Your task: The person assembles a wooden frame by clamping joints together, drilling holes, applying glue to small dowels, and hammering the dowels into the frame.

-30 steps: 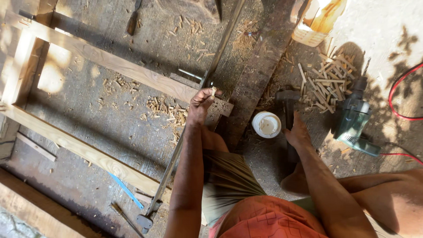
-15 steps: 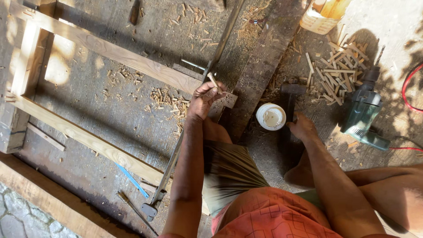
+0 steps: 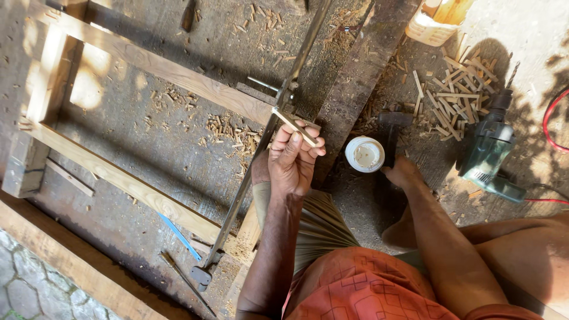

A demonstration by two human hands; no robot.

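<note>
left hand (image 3: 291,161) at frame centre pinches a small wooden peg (image 3: 294,126) — right hand (image 3: 402,173), centre-right, grips a hammer (image 3: 390,131).

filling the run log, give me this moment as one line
left hand: holds thin wooden stick | right hand: on hammer handle | white cup between hands

Both arms are bare from shoulder to fingers, with no sleeves, watch or rings showing. The left hand (image 3: 292,163) and right hand (image 3: 403,173) wear no gloves. An orange cloth with a thin pattern of linked diamond lines covers the lap, beside a pleated olive-grey fabric on the left. A bare knee shows at right.
</note>
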